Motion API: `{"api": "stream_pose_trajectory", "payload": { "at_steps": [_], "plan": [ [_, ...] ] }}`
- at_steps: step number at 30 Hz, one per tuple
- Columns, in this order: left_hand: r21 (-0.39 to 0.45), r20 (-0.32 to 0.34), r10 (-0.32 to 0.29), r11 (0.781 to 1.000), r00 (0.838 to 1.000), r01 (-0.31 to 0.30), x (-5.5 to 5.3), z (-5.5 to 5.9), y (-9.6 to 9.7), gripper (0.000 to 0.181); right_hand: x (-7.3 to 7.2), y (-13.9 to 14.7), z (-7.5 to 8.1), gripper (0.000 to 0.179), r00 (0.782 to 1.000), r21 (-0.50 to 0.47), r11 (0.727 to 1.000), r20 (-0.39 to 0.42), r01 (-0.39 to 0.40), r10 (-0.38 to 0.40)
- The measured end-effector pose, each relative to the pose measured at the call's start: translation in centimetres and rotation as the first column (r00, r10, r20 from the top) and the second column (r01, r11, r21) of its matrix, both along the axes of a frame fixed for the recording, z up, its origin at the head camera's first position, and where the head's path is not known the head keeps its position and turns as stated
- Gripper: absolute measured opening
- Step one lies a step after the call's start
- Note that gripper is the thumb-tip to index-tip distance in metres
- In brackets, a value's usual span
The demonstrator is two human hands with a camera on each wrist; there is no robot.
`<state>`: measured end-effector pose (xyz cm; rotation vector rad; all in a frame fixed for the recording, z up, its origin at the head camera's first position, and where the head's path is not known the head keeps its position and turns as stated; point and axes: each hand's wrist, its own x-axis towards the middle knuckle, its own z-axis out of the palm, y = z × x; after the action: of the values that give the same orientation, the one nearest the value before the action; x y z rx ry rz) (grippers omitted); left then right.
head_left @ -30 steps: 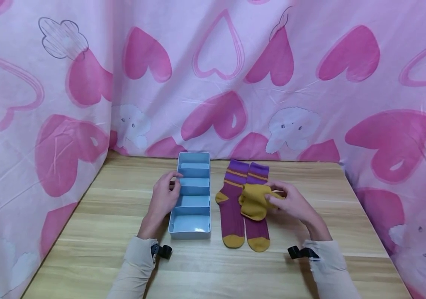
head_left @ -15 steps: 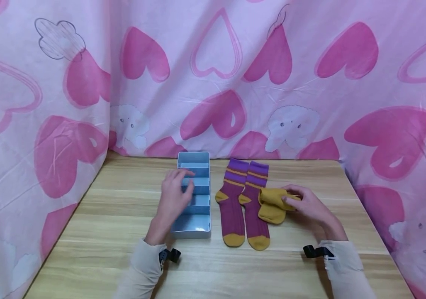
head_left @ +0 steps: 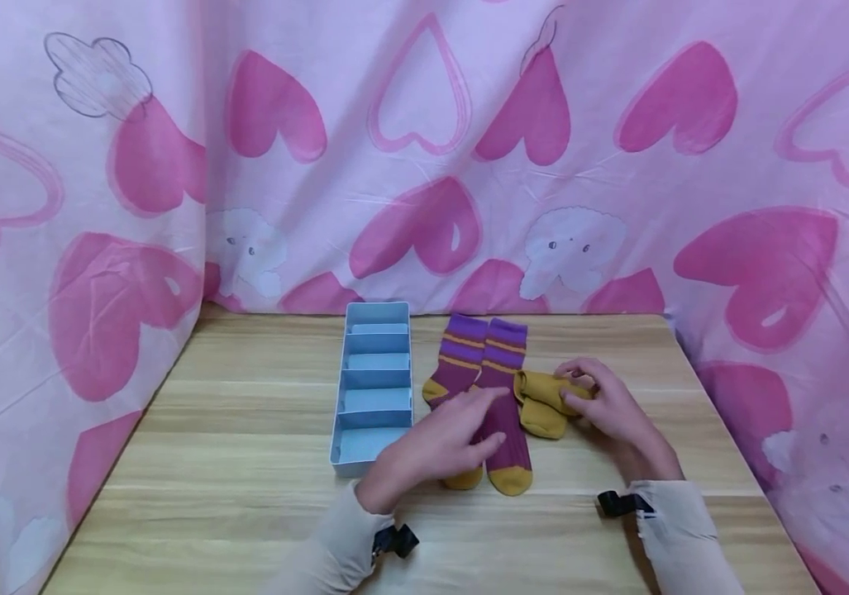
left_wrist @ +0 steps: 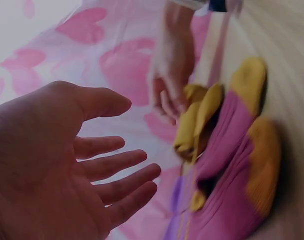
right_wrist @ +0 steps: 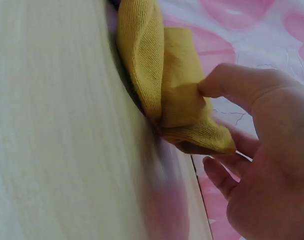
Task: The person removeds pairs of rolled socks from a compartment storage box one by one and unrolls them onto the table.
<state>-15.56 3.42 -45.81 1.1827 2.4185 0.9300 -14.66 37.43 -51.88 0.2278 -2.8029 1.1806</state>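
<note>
Wooden table (head_left: 231, 446): right grip (head_left: 613, 406) pinching mustard fabric (head_left: 543, 418), left grip (head_left: 439, 442) released over maroon socks (head_left: 510, 450)

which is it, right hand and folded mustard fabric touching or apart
Touching. The right wrist view shows it: the right hand has its thumb tip against the folded mustard fabric, with no gap between them.

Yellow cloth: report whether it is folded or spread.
Folded. The head view shows the yellow cloth doubled over itself; the right wrist view shows overlapping layers, one end pinched by the right hand.
</note>
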Motion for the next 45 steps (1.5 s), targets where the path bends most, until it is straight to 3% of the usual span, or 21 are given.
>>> {"api": "stream_pose_trajectory", "payload": {
  "at_steps": [5,12,18,27,33,37,41,45],
  "plan": [
    [-0.054,-0.017,-0.031,0.998,0.999,0.03,0.1,-1.3,2.5,0.058,-0.1,-0.1,-0.3,0.022,0.999,0.047,0.999,-0.031,0.019,-0.017],
    [-0.12,-0.178,-0.048,0.992,0.983,0.027,-0.3,-3.5,5.2,0.053,-0.3,-0.3,-0.1,0.025,0.997,0.093,0.993,0.004,0.074,-0.074],
    [-0.153,-0.254,-0.025,0.988,0.967,-0.014,-0.5,-4.6,6.3,0.053,-1.0,-1.1,0.6,0.025,0.999,0.106,0.994,-0.002,0.039,-0.039],
    [-0.102,-0.283,-0.017,0.995,0.959,-0.013,-0.8,-5.7,6.7,0.05,-1.3,-1.3,0.3,0.035,1.0,0.132,0.991,0.006,0.013,-0.014],
    [-0.077,-0.302,-0.012,0.997,0.953,-0.012,-0.9,-6.6,6.9,0.044,-0.9,-0.8,-0.9,0.038,0.997,0.055,0.998,-0.08,0.017,-0.013],
    [-0.073,-0.306,-0.012,0.997,0.952,-0.01,-0.8,-7.0,7.0,0.041,-0.7,-0.6,-1.3,0.026,0.99,0.066,0.997,-0.139,0.03,-0.021],
    [-0.06,-0.307,-0.009,0.998,0.952,-0.01,-0.5,-7.2,7.1,0.039,-0.4,-0.6,-1.4,0.021,0.99,0.094,0.994,-0.132,0.055,-0.043],
    [-0.042,-0.314,0.002,0.999,0.949,-0.016,-0.4,-7.4,7.0,0.038,-0.5,-0.7,-1.4,0.031,0.992,0.12,0.991,-0.119,0.063,-0.048]
  ]
}}
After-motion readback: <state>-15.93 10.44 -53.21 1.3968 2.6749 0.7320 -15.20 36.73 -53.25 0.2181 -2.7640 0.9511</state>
